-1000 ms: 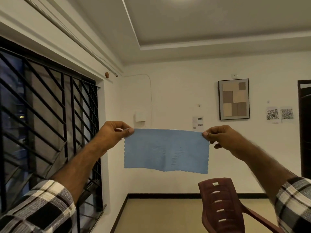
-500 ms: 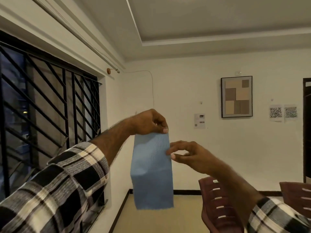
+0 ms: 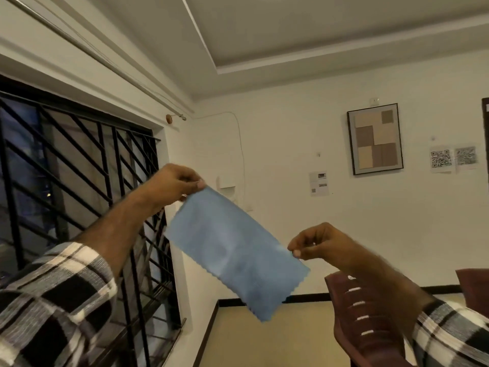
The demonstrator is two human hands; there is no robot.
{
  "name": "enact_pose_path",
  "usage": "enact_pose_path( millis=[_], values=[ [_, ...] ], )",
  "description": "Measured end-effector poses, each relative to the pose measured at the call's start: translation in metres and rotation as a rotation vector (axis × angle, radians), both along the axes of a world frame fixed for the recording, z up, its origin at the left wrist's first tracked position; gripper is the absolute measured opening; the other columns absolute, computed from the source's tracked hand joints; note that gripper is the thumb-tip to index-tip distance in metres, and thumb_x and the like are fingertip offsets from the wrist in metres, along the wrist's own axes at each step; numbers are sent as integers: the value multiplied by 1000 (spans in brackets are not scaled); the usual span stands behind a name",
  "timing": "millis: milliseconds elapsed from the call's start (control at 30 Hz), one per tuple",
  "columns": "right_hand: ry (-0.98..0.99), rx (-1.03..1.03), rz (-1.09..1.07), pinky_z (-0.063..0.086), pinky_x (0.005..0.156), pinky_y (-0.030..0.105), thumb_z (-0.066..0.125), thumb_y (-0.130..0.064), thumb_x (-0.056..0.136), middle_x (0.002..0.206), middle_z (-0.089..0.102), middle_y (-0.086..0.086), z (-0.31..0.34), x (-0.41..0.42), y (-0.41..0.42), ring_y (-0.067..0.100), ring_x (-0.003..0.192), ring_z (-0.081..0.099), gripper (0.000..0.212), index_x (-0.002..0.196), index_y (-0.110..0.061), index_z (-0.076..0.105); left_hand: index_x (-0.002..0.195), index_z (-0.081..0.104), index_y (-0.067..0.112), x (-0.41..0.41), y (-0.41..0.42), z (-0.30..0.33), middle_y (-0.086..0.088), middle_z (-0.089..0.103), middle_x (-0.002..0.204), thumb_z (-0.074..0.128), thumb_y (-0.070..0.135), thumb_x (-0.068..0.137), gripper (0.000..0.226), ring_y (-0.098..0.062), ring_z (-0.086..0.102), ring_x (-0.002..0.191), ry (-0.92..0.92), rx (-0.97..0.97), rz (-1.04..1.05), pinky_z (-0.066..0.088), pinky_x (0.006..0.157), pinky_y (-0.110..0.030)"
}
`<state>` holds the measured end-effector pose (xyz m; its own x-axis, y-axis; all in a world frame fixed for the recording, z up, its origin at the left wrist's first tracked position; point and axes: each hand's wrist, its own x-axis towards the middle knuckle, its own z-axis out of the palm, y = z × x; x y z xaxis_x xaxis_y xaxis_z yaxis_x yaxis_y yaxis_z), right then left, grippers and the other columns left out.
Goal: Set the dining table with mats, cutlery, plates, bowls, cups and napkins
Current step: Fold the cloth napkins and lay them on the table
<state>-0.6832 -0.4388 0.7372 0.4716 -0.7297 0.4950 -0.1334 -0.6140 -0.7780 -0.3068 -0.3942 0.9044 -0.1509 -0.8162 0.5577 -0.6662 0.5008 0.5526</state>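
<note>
Left hand (image 3: 176,185) up high, pinching one top corner of the blue napkin (image 3: 235,251) between thumb and fingers. Right hand (image 3: 316,243) lower down and further right, pinching the far end of the same top edge, thumb tip down and the other fingers curled in. Neither hand spread flat; both closed tight on cloth.

Napkin hanging in the air between the two hands, pulled out straight along the top and slanting down from the left hand to the right. Loose lower half drooping below and past the right hand, with a wavy cut edge at the bottom. Looks doubled over, though too blurry to be sure. Probably held up this way to get it flat and even before another fold, since a soft cloth goes floppy without two corners held apart. No table in view, so no place yet to lay it down.

Checked sleeves (image 3: 57,300) behind both wrists. Behind the left arm, a dark window with black metal bars (image 3: 79,165). Under the right hand and arm, a dark red plastic chair (image 3: 362,308) with slots in its back. Past the napkin, a white wall, with a framed picture of brown and tan squares (image 3: 375,139) above the right hand, and two square code sheets (image 3: 453,158) further right. Mats, plates, cups and the rest not in sight.
</note>
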Motion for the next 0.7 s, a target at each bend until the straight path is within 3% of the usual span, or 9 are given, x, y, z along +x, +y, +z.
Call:
enact_pose_path(
  millis=[67, 133, 300, 367, 467, 533, 633, 700],
  values=[
    [-9, 44, -8, 57, 96, 51, 82, -4, 88, 94, 79, 22, -3, -8, -1, 36, 95, 76, 13, 101, -4, 81, 99, 80, 12, 14, 0, -8, 0, 76, 84, 77, 29, 96, 18, -17, 68, 81, 127, -19, 11, 54, 67, -28],
    [-19, 59, -16, 57, 92, 48, 85, -18, 88, 94, 79, 21, -1, -4, -1, 39, 95, 77, 18, 100, -5, 79, 101, 79, 8, 15, 4, -10, 0, 75, 81, 75, 28, 97, 20, -12, 67, 71, 133, 5, -41, 53, 58, -22],
    [62, -72, -89, 59, 83, 31, 84, -48, 86, 103, 77, -2, 22, 64, 8, 17, 94, 72, 35, 110, -25, 74, 95, 81, 21, -24, 9, 6, -16, 75, 95, 78, 35, 96, 15, -23, 69, 85, -297, 42, -182, 58, 84, -40],
    [61, -114, -157, 60, 77, 27, 83, -59, 82, 101, 76, -7, 32, 96, 10, 11, 88, 71, 44, 112, -29, 72, 96, 81, 20, -38, 7, 13, -12, 77, 95, 77, 33, 97, 14, -26, 72, 89, -378, 45, -202, 59, 88, -42],
    [117, -174, -183, 58, 68, 38, 81, -50, 88, 82, 73, -2, 39, 118, 4, 20, 70, 65, 35, 93, -16, 76, 97, 81, 18, -39, 7, 22, -9, 79, 97, 77, 30, 98, 13, -35, 74, 96, -378, 48, -222, 60, 93, -48],
    [180, -152, -208, 50, 62, 37, 80, -39, 91, 68, 63, 0, 37, 111, -2, 14, 60, 55, 36, 80, -6, 71, 97, 81, 15, -24, 6, 26, -11, 79, 96, 77, 27, 97, 12, -38, 73, 99, -294, 33, -171, 60, 96, -53],
    [222, -118, -271, 51, 65, 32, 77, -37, 94, 69, 69, -4, 30, 84, -5, 7, 62, 61, 27, 74, -18, 75, 96, 81, 13, 13, 3, 17, -10, 79, 92, 77, 28, 95, 15, -29, 75, 89, -175, 13, -72, 61, 93, -50],
    [169, -72, -281, 54, 66, 29, 78, -37, 94, 76, 76, -2, 29, 60, -9, 6, 66, 66, 20, 81, -21, 80, 94, 82, 16, 40, 2, 0, -11, 80, 93, 83, 41, 86, 27, -28, 75, 88, -75, 45, -39, 60, 90, -47]
  ],
)
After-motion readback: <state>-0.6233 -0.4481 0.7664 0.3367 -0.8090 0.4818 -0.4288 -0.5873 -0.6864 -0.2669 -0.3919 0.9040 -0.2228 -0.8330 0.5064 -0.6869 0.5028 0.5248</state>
